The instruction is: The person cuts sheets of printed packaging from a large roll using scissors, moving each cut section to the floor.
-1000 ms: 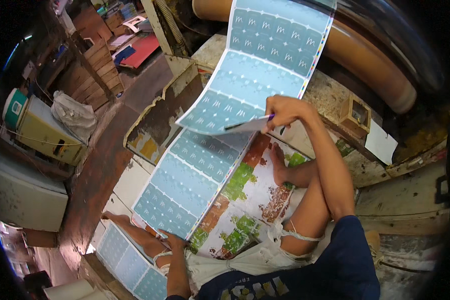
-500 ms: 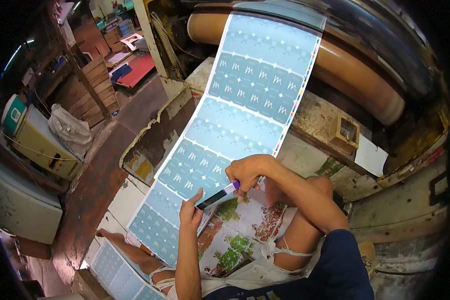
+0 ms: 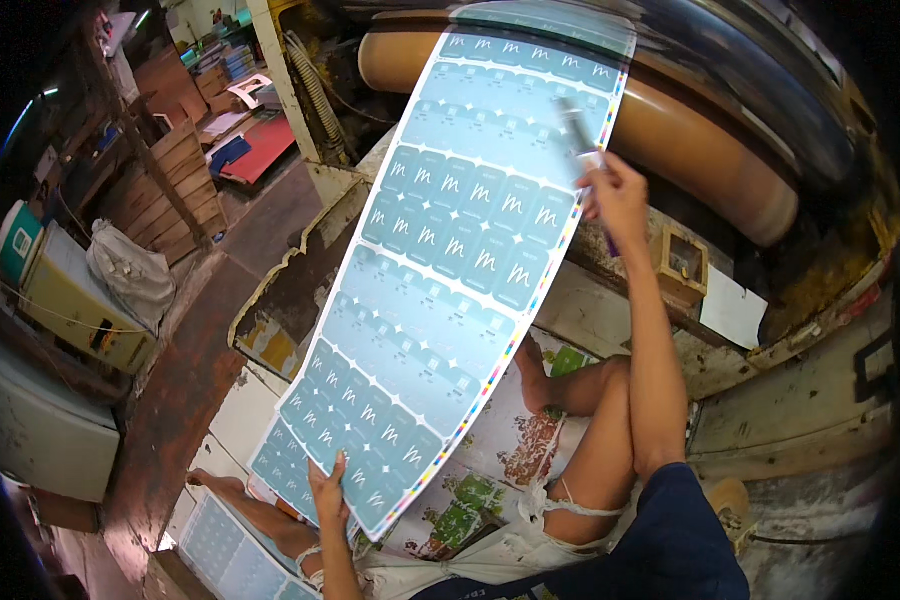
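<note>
A long light-blue printed sheet (image 3: pixel 425 290) slopes down from the machine's rollers toward me. Its lower end is pinched near the left corner by my left hand (image 3: pixel 330 492), thumb on top. Over the sheet's right edge, higher up, is my right hand (image 3: pixel 615 198), closed around a knife (image 3: pixel 576 128). The knife's dark blade is smeared by motion and points up toward the rollers; purple shows at the handle's lower end. Beneath the held sheet's lower left side lies another printed sheet (image 3: pixel 282 465).
A brown roller (image 3: pixel 705 150) runs across the far side. On the ledge at right are a small wooden box (image 3: pixel 682 262) and a white paper (image 3: pixel 733 308). More printed sheets (image 3: pixel 235 548) lie at lower left. My bare legs flank a worn, picture-printed surface (image 3: pixel 470 490).
My right hand has moved up and right with the knife, away from the sheet's lower end. The left hand has shifted down and left, and the sheet now reaches farther down over the right side.
</note>
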`<control>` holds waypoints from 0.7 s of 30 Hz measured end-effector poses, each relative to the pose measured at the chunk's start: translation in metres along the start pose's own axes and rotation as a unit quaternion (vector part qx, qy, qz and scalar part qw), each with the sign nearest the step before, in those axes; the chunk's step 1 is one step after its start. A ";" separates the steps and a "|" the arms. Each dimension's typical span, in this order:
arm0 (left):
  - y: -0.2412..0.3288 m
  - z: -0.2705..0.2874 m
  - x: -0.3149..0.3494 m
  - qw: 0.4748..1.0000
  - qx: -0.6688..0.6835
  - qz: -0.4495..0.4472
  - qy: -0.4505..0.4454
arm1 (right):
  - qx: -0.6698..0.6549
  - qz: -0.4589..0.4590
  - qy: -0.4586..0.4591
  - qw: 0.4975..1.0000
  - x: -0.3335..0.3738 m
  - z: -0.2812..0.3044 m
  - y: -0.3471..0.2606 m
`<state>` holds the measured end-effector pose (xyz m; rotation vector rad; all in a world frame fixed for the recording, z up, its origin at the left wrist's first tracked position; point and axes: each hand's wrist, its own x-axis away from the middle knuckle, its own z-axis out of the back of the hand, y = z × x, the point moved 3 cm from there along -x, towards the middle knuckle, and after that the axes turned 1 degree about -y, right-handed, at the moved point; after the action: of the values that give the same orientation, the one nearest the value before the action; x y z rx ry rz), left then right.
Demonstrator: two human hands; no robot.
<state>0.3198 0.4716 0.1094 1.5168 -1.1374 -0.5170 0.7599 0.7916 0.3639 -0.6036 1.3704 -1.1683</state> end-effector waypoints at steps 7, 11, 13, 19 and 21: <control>0.003 0.093 -0.002 0.996 -0.074 0.033 -0.023 | -0.055 -0.022 0.125 0.990 0.011 0.025 0.039; -0.006 0.140 0.002 0.995 -0.092 0.022 -0.032 | -0.048 -0.009 0.089 0.995 0.023 0.014 0.039; -0.009 0.156 0.004 0.994 -0.103 0.005 -0.029 | -0.041 -0.019 0.084 0.995 0.020 0.013 0.044; -0.008 0.181 0.023 0.992 -0.113 0.043 -0.024 | -0.001 -0.057 0.029 0.998 0.007 0.015 0.051; -0.003 0.184 0.027 0.993 -0.084 0.078 -0.027 | 0.030 -0.066 -0.009 0.997 0.006 0.013 0.050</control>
<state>0.1824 0.3554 0.0603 1.2633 -1.2124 -0.5354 0.7853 0.8006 0.3190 -0.6678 1.2918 -1.3014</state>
